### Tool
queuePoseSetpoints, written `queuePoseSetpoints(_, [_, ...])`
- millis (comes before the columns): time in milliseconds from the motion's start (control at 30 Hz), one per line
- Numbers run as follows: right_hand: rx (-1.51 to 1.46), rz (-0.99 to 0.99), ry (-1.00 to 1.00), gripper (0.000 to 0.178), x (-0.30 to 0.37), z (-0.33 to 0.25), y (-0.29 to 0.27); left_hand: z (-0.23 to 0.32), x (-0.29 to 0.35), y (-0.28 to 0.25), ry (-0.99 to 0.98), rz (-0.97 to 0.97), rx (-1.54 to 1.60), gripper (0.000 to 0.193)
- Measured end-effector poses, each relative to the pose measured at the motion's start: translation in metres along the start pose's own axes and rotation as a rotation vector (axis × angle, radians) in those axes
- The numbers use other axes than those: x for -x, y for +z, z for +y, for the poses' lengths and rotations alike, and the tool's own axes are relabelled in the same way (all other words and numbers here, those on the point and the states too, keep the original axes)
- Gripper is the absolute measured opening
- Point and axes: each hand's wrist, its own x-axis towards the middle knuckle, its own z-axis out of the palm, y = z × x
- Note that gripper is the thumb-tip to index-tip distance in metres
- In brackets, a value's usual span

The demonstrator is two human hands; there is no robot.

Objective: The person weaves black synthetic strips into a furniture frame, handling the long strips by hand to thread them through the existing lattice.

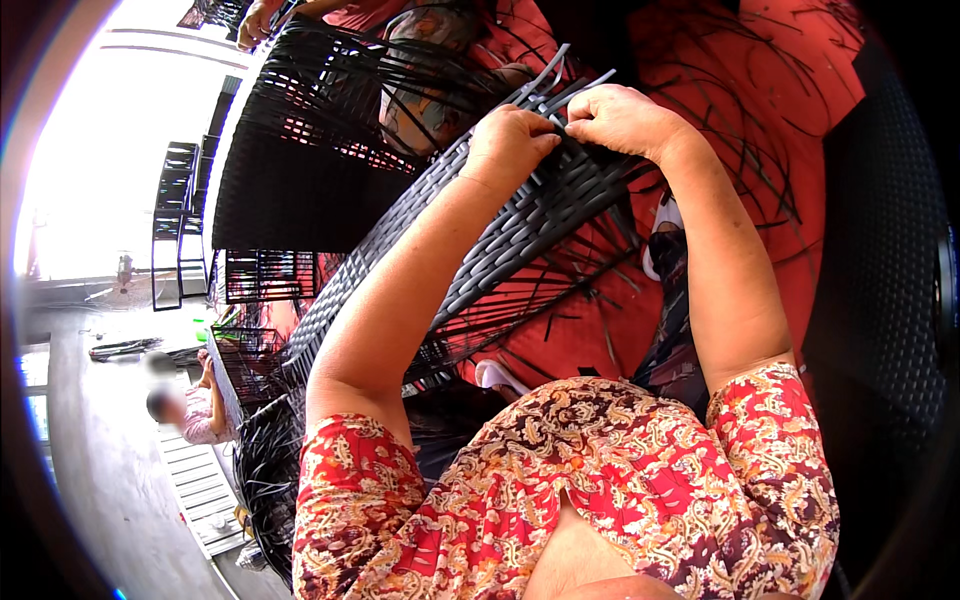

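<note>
A dark grey woven wicker panel [520, 230] runs slantwise below my hands, its flat plastic strips crossing in a tight weave. At its upper end my left hand [505, 148] is closed, thumb and fingers pinched at the weave. Facing it, a short gap away, my right hand [628, 118] pinches at the same edge. Each hand grips a grey plastic strip there, mostly covered by the fingers. Loose grey strip ends [553, 66] stick up beyond the hands. Under the panel, thin dark strands [540, 295] fan out.
A large black woven piece [300, 185] with loose strands stands at the left, another person's hand [257, 25] at its top. Red cloth [720, 70] strewn with black strips covers the floor. A dark woven surface [885, 250] rises at the right. Farther left sits another person [205, 405].
</note>
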Motion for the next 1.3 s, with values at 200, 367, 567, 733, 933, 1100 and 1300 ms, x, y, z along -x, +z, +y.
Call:
queuePoseSetpoints(200, [0.129, 0.031, -0.017, 0.020, 0.003, -0.005, -0.004, 0.001, -0.011, -0.006, -0.126, -0.157, 0.230, 0.021])
queuePoseSetpoints(367, [0.210, 0.064, -0.045, 0.022, 0.002, -0.001, -0.006, 0.001, -0.024, -0.010, -0.238, -0.327, 0.329, 0.016])
queuePoseSetpoints(567, [-0.101, 0.106, -0.068, 0.016, -0.005, 0.009, 0.003, -0.002, -0.019, -0.021, -0.422, -0.426, 0.590, 0.013])
queuePoseSetpoints(733, [-0.065, 0.187, -0.099, 0.013, 0.001, 0.002, 0.003, -0.007, 0.001, -0.036, -0.430, -0.422, 0.639, 0.011])
queuePoseSetpoints(933, [-0.252, 0.247, -0.472, 0.017, -0.005, -0.003, 0.019, -0.015, 0.019, -0.034, -0.507, -0.364, 0.743, 0.016])
queuePoseSetpoints(1100, [0.178, 0.219, -0.356, 0.022, -0.008, -0.012, 0.026, -0.015, 0.021, -0.032, -0.525, -0.313, 0.834, 0.018])
queuePoseSetpoints(1300, [-0.045, 0.105, -0.312, 0.019, -0.021, -0.006, 0.028, -0.020, 0.023, -0.031, -0.546, -0.269, 1.067, 0.016])
